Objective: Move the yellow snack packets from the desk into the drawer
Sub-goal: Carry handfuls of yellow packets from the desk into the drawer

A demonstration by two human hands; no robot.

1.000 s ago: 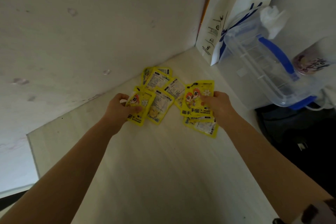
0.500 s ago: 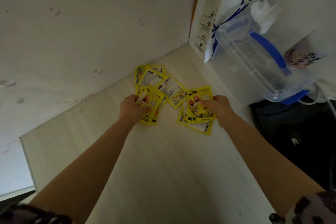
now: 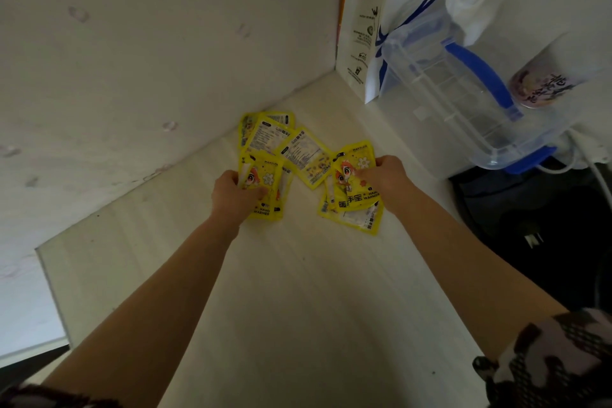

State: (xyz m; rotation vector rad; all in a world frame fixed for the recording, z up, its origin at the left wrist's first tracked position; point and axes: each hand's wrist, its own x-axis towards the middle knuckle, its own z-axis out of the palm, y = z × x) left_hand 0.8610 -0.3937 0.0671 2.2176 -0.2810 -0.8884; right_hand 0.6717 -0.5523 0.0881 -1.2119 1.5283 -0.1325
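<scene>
Packets [image 3: 299, 156]: on the desk [image 3: 298, 291], middle of the frame, near the back corner.
Left hand [image 3: 233, 197]: on the left packets.
Right hand [image 3: 385, 179]: on the right packets.
Paper bag [image 3: 397, 10]: top right, against the wall.
Plastic box [image 3: 463, 93]: right of the packets, before the bag.
Cup [image 3: 543, 83]: far right, beside the box.

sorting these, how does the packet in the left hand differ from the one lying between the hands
The packet in the left hand shows its printed front, a cartoon figure and flower; the middle packet lies back up, showing a white text panel. The left hand grips the first; the second lies loose on the desk. Both are yellow pouches.
</scene>
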